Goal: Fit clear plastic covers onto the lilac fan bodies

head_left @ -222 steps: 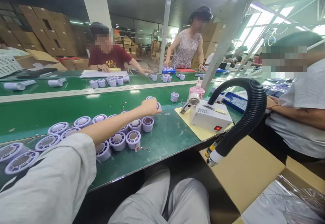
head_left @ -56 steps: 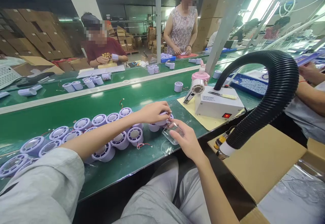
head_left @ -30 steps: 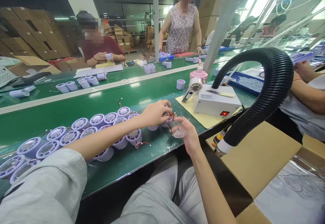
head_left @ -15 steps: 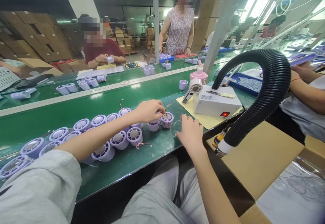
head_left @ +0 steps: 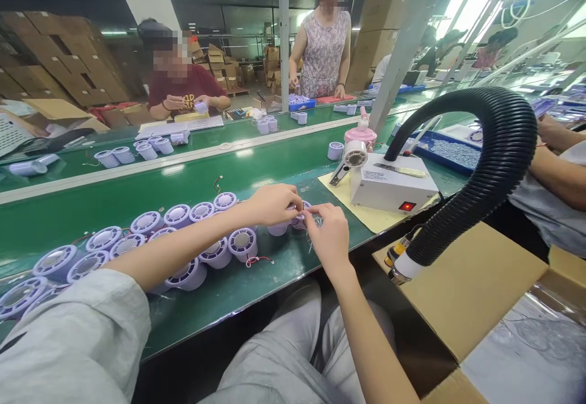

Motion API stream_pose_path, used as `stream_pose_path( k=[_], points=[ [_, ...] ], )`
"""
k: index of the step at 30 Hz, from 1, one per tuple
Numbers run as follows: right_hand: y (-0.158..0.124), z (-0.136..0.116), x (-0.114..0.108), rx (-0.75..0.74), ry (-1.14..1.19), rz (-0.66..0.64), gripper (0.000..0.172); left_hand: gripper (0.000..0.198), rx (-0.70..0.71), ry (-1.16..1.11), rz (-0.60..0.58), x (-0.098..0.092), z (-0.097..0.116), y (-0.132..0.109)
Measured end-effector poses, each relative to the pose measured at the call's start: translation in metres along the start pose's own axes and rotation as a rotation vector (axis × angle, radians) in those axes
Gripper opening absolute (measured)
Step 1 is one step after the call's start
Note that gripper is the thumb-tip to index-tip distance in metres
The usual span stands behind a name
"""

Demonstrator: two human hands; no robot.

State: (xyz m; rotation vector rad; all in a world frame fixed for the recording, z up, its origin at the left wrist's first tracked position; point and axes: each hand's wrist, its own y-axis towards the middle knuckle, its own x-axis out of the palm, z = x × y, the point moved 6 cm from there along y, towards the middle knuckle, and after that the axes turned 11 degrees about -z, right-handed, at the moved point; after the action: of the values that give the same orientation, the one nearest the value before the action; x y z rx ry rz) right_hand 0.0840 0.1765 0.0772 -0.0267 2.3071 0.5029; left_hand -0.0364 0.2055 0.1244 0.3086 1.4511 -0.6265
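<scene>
Head view: a lilac cup [head_left: 298, 224] sits just under the bent fingers of left hand [head_left: 277, 204] and right hand [head_left: 330, 239]; whether they pinch anything, I cannot tell.

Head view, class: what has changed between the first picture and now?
The right hand has come in beside the left hand, at the right end of the lilac cylinders; what either grip holds is unclear. The lone lilac cylinder on the belt has moved right, nearer the white box, which stays on its yellow sheet.
</scene>
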Motion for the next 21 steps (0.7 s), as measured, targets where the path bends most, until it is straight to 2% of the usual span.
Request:
stream_pose_path(
  k=[8,11,13,15,18,21],
  points=[
    [0.008,0.015,0.008,-0.014,0.206,0.019,0.023,0.026,0.077,0.051,-0.03,0.002,0.002,-0.006],
    [0.008,0.021,0.004,0.03,0.208,0.052,0.027,0.022,0.123,0.107,-0.053,0.005,0.008,-0.011],
    [0.005,0.022,-0.003,0.035,0.179,0.072,0.025,0.021,0.124,0.041,-0.024,0.002,0.007,-0.016],
    [-0.001,0.02,-0.008,0.018,0.051,0.048,0.029,0.022,0.096,-0.161,0.063,-0.006,-0.001,-0.025],
    [-0.009,0.018,-0.007,0.045,-0.232,-0.156,0.041,0.027,-0.037,-0.642,0.192,-0.013,-0.023,-0.042],
    [-0.022,0.017,-0.01,0.107,-0.314,-0.308,0.041,0.03,-0.257,-1.215,0.19,0.003,-0.034,-0.065]
  ],
)
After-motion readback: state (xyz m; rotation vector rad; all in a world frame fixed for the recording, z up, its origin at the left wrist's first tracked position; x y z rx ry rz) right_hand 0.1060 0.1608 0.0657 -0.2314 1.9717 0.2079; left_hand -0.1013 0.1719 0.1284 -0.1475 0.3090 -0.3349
